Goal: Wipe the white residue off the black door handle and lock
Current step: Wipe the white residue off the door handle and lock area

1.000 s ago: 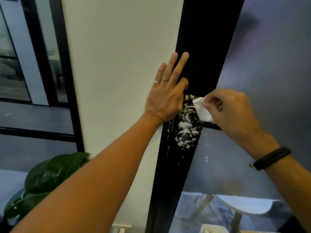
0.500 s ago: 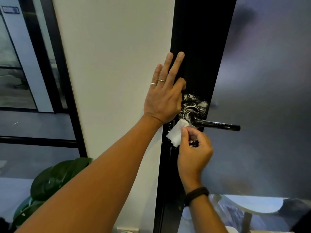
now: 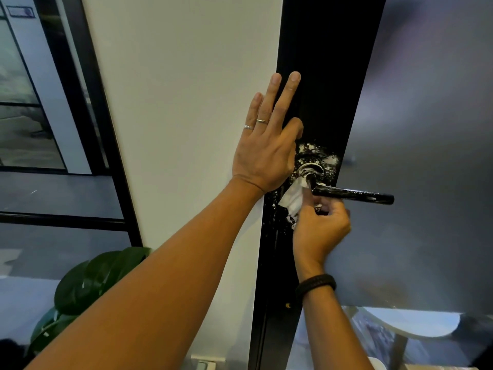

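Left hand (image 3: 264, 153) lies flat beside the handle (image 3: 352, 194), which points right, level; right hand (image 3: 320, 228) below pinches a wipe (image 3: 292, 200).

Black door frame (image 3: 324, 76) carries the residue-dusted handle (image 3: 352, 194).

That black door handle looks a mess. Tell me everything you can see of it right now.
The door handle is a glossy black lever, seemingly metal, jutting roughly level to the right from a round collar on the black door frame. White residue speckles the collar and the frame around it, and faint streaks run along the lever. The right hand, just beneath, pinches a white wipe against the lever's base. The left hand lies flat beside it.
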### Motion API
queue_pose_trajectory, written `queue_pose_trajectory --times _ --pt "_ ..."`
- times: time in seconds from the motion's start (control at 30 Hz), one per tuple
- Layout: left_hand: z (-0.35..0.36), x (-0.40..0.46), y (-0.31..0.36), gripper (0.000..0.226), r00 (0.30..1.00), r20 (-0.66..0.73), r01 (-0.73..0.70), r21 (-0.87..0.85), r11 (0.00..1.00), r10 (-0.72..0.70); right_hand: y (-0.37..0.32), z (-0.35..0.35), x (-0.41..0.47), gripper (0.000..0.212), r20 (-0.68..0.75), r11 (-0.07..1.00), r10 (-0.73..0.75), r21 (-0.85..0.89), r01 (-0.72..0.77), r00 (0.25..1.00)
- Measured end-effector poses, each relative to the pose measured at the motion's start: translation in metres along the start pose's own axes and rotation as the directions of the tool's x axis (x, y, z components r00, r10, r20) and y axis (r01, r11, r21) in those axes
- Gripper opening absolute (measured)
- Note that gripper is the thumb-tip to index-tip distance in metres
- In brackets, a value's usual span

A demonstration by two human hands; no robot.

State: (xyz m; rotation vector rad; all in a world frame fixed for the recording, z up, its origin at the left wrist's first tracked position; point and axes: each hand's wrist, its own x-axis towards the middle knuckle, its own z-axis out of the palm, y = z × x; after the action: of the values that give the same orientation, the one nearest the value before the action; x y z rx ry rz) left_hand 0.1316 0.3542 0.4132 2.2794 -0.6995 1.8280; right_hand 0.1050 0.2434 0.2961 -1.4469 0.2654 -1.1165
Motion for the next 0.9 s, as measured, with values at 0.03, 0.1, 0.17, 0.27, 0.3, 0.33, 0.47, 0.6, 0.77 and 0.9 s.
queue_pose_trajectory --times 0.03,0.1,0.17,0.27,0.3,0.33,0.47,0.6,0.77,0.9 --pt "0.0 0.0 0.0 0.019 1.0 0.0 0.0 0.003 1.0 0.0 0.001 -0.006 0.003 0.02 0.015 0.999 -0.038 -0.022 0.038 0.999" --pt "0.0 0.0 0.0 0.02 1.0 -0.004 0.002 -0.002 1.0 -0.002 0.001 -0.016 0.007 0.012 0.018 0.991 -0.113 -0.065 0.114 0.993" --pt "0.0 0.0 0.0 0.02 1.0 -0.003 0.006 -0.002 1.0 -0.006 -0.001 -0.019 0.011 0.015 0.018 0.985 -0.153 -0.075 0.154 0.988" --pt "-0.001 0.001 0.0 0.019 1.0 0.004 0.008 0.003 1.0 -0.008 0.001 -0.013 0.013 0.023 0.026 0.986 -0.165 0.008 0.165 0.986" --pt "-0.001 0.0 0.0 0.019 1.0 0.004 0.009 0.003 1.0 -0.009 0.004 -0.01 0.013 0.024 0.025 0.987 -0.158 0.034 0.157 0.987" --pt "-0.001 0.0 0.0 0.019 1.0 0.003 0.01 0.002 1.0 -0.01 0.006 -0.008 0.014 0.025 0.023 0.988 -0.149 0.049 0.148 0.989" --pt "-0.001 0.001 0.001 0.019 1.0 0.0 0.014 0.006 1.0 -0.014 0.014 -0.011 0.007 0.012 0.081 0.971 -0.233 -0.027 0.236 0.969" --pt "-0.001 0.0 0.001 0.02 1.0 -0.004 0.016 0.007 1.0 -0.016 0.016 -0.015 0.008 0.011 0.043 0.974 -0.227 -0.005 0.228 0.973" --pt "-0.001 0.001 0.001 0.019 1.0 0.001 0.015 0.008 1.0 -0.015 0.007 -0.009 0.008 0.014 0.044 0.982 -0.187 0.004 0.187 0.981" --pt "-0.001 0.0 -0.001 0.019 1.0 -0.005 0.01 -0.001 1.0 -0.01 0.018 -0.019 0.013 0.008 0.007 0.97 -0.237 -0.051 0.237 0.972"
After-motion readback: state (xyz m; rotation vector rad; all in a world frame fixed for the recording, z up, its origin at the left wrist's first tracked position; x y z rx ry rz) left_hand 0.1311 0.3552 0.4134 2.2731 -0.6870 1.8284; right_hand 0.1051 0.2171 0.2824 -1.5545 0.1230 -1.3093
